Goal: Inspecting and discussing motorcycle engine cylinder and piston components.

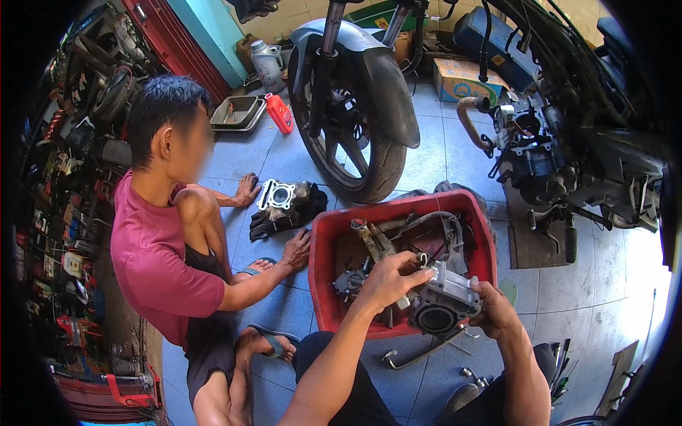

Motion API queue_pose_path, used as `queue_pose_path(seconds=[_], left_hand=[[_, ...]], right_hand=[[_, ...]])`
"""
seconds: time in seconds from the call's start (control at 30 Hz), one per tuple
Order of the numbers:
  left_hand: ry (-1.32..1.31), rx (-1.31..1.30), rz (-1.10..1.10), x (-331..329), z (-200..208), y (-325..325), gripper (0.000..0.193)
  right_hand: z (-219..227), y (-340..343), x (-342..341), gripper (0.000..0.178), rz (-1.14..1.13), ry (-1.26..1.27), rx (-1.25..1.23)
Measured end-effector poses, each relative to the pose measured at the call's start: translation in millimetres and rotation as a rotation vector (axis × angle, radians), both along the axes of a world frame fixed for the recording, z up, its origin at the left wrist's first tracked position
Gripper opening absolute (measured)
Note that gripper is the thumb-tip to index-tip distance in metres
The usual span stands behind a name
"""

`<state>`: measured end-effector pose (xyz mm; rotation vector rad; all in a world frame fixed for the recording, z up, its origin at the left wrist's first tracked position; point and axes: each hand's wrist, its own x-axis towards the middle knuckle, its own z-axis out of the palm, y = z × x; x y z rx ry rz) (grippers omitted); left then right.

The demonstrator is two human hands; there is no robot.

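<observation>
At the far left I see crowded racks of tools and parts [78, 206], then a co-worker in a magenta shirt [160, 248] sitting on the tiled floor. Between the co-worker's hands, an engine part [278, 197] with a pale flat face lies on a dark cloth [309, 219]; a red bottle [279, 113] stands farther back. A motorcycle's front wheel [380, 167] rises behind a red tub [321, 298] loaded with metal parts. Over the tub I have the left hand [387, 285], thumb and fingers bent at the upper left of a grey cylinder block [455, 287]; I cannot tell whether they pinch anything. The block is held up over the tub's near right part, round bore tilted toward me. An angled metal bar [425, 351] lies below it on the floor. The right hand [499, 312] grasps the block's right side, thumb on top. Farther right stands a motorcycle [604, 135] with its engine exposed.
</observation>
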<state>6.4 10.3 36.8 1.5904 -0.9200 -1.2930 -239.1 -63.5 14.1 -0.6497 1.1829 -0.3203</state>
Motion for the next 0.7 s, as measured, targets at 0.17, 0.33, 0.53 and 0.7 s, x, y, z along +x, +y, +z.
queue_pose_path(seconds=[0.17, 0.33, 0.53, 0.7], left_hand=[[-0.011, -0.003, -0.001, 0.7, 0.7, -0.1, 0.039], [0.032, -0.001, 0.001, 0.8, 1.9, 0.3, 0.039], [0.001, 0.019, -0.005, 1.6, 1.2, 0.2, 0.039], [0.005, 0.014, -0.002, 0.9, 0.8, 1.1, 0.039]], right_hand=[[-0.6, 0.1, -0.4, 0.036, 0.000, -0.005, 0.002], [-2.2, -0.3, -0.1, 0.036, -0.009, -0.003, 0.011], [-2.2, 0.0, 0.0, 0.036, -0.003, -0.005, 0.005], [0.4, 0.2, 0.2, 0.039, 0.018, -0.004, -0.011]])
